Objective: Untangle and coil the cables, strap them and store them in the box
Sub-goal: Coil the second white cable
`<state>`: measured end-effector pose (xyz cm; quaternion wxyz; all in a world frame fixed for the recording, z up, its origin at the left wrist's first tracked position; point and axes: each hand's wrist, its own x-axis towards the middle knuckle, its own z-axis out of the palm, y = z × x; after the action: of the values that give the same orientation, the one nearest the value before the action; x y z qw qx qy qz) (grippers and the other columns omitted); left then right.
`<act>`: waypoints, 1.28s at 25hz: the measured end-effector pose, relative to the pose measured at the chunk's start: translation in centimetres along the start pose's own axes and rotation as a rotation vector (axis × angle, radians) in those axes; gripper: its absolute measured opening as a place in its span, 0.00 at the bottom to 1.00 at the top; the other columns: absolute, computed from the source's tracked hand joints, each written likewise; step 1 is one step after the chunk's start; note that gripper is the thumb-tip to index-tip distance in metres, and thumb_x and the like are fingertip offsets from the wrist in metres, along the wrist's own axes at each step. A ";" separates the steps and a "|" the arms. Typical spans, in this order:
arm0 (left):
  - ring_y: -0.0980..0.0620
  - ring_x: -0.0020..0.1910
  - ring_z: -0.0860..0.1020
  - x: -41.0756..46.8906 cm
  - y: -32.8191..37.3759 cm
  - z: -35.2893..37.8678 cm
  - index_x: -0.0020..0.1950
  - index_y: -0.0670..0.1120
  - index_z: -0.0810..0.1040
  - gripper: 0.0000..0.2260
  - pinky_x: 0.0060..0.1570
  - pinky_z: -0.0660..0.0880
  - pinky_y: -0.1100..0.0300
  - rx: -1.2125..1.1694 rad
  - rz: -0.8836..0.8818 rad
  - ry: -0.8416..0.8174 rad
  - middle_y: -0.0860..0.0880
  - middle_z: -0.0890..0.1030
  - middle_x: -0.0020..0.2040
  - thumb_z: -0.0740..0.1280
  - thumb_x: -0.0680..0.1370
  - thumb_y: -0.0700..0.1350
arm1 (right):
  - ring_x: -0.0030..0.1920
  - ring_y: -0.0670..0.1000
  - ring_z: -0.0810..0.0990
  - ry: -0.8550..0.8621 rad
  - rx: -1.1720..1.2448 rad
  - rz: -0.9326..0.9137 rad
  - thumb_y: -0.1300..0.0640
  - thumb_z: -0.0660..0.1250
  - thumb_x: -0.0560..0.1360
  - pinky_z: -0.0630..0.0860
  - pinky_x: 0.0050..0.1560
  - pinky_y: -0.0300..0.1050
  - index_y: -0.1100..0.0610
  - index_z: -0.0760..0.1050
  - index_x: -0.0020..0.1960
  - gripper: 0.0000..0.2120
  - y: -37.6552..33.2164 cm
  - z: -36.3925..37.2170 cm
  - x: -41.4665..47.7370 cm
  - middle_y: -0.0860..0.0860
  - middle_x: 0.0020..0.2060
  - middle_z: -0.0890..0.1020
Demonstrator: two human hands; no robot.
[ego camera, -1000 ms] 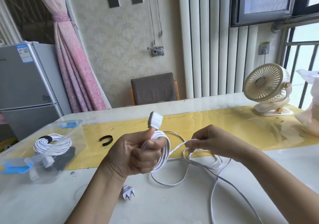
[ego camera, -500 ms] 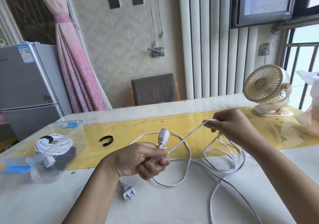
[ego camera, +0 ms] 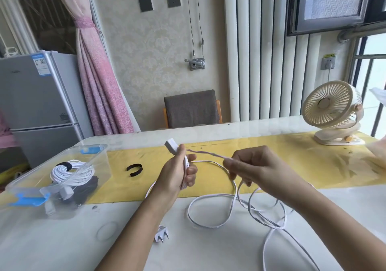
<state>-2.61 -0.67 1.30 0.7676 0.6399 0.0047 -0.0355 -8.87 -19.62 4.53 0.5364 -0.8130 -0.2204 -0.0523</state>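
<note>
White table (ego camera: 62, 239), left hand (ego camera: 177, 174) gripping white cable (ego camera: 211, 224), right hand (ego camera: 257, 166) pinching it, labels unreadable.

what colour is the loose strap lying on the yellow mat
Black; the strap shows clearly in the head view.

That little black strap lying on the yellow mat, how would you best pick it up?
The black strap lies flat on the yellow mat, curled into a U with its two ends pointing left. I would probably pinch the closed bend on its right side, coming from above: nothing stands near it, and the bend seems to offer more to grip than the thin ends.
</note>
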 end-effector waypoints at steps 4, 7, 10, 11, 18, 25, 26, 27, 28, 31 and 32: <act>0.56 0.18 0.61 0.2 0.7 -0.2 0.39 0.44 0.69 0.16 0.20 0.59 0.67 -0.286 0.006 0.013 0.51 0.63 0.23 0.56 0.81 0.52 | 0.30 0.47 0.72 -0.297 -0.010 -0.073 0.56 0.66 0.77 0.69 0.35 0.39 0.53 0.82 0.43 0.07 -0.1 2.2 -0.9 0.49 0.27 0.75; 0.56 0.20 0.62 -0.2 1.3 -0.7 0.38 0.44 0.68 0.11 0.22 0.60 0.66 -0.384 0.060 -0.006 0.52 0.63 0.24 0.57 0.80 0.44 | 0.33 0.44 0.76 -0.418 -0.085 -0.111 0.57 0.65 0.77 0.72 0.39 0.35 0.52 0.82 0.50 0.07 0.1 3.5 -1.3 0.49 0.31 0.78; 0.56 0.20 0.63 -0.6 2.2 -1.4 0.37 0.44 0.67 0.09 0.21 0.62 0.66 -0.520 0.100 -0.066 0.52 0.64 0.25 0.55 0.78 0.41 | 0.32 0.45 0.73 -0.505 -0.129 -0.067 0.54 0.65 0.77 0.71 0.39 0.38 0.49 0.81 0.54 0.08 0.7 3.7 -1.1 0.50 0.30 0.76; 0.56 0.21 0.63 -0.8 2.5 -1.6 0.37 0.44 0.67 0.07 0.21 0.62 0.66 -0.566 0.112 -0.099 0.52 0.63 0.25 0.56 0.75 0.41 | 0.32 0.45 0.72 -0.527 -0.142 -0.052 0.53 0.65 0.77 0.70 0.38 0.38 0.49 0.82 0.54 0.08 0.9 3.5 -1.0 0.49 0.30 0.75; 0.57 0.21 0.58 -1.9 3.4 -4.3 0.41 0.42 0.71 0.08 0.25 0.59 0.63 -0.766 -0.101 -0.713 0.51 0.62 0.25 0.58 0.78 0.44 | 0.32 0.44 0.71 -0.422 -0.273 0.025 0.51 0.66 0.76 0.67 0.36 0.39 0.43 0.82 0.50 0.07 2.5 3.0 -0.1 0.46 0.28 0.74; 0.58 0.21 0.52 -3.2 3.3 -4.2 0.40 0.49 0.65 0.07 0.20 0.50 0.65 -0.123 -0.166 -1.178 0.55 0.57 0.24 0.57 0.78 0.47 | 0.29 0.43 0.68 -0.066 -0.291 0.107 0.51 0.71 0.72 0.65 0.32 0.36 0.48 0.82 0.38 0.05 3.0 0.3 0.9 0.45 0.27 0.76; 0.58 0.21 0.53 -3.1 3.3 -4.2 0.41 0.49 0.69 0.07 0.21 0.52 0.66 -0.065 -0.207 -1.228 0.56 0.59 0.26 0.58 0.78 0.47 | 0.29 0.45 0.68 -0.017 -0.279 0.140 0.52 0.71 0.72 0.64 0.32 0.38 0.49 0.82 0.38 0.05 3.0 0.1 1.0 0.47 0.27 0.76; 0.59 0.22 0.55 -3.0 3.3 -4.3 0.42 0.49 0.71 0.07 0.21 0.54 0.67 -0.001 -0.235 -1.251 0.56 0.61 0.27 0.59 0.78 0.49 | 0.29 0.46 0.68 0.036 -0.264 0.173 0.53 0.72 0.72 0.64 0.32 0.40 0.49 0.82 0.38 0.04 3.1 -0.2 1.1 0.49 0.28 0.77; 0.59 0.22 0.57 -2.9 3.1 -4.3 0.43 0.49 0.73 0.08 0.21 0.55 0.68 0.066 -0.241 -1.244 0.57 0.62 0.27 0.60 0.78 0.51 | 0.30 0.47 0.69 0.092 -0.243 0.198 0.55 0.71 0.72 0.64 0.32 0.40 0.49 0.82 0.38 0.04 3.2 -0.5 1.1 0.51 0.29 0.77; 0.59 0.23 0.56 -3.0 2.6 -3.8 0.44 0.50 0.77 0.12 0.21 0.57 0.72 0.303 -0.277 -1.122 0.59 0.64 0.26 0.64 0.76 0.58 | 0.32 0.49 0.71 0.247 -0.128 0.237 0.60 0.71 0.71 0.65 0.34 0.41 0.52 0.82 0.37 0.05 3.1 -1.4 1.3 0.49 0.28 0.77; 0.59 0.23 0.56 -3.0 2.3 -3.5 0.46 0.48 0.78 0.14 0.22 0.57 0.71 0.413 -0.277 -1.054 0.58 0.64 0.27 0.63 0.76 0.58 | 0.32 0.49 0.72 0.286 -0.107 0.238 0.60 0.71 0.71 0.67 0.34 0.40 0.53 0.82 0.37 0.05 3.0 -1.7 1.4 0.49 0.28 0.78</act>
<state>-5.33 3.29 3.13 0.5140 0.6657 -0.3011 -0.4493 -6.16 -21.68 3.17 0.5208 -0.8449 -0.0413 -0.1150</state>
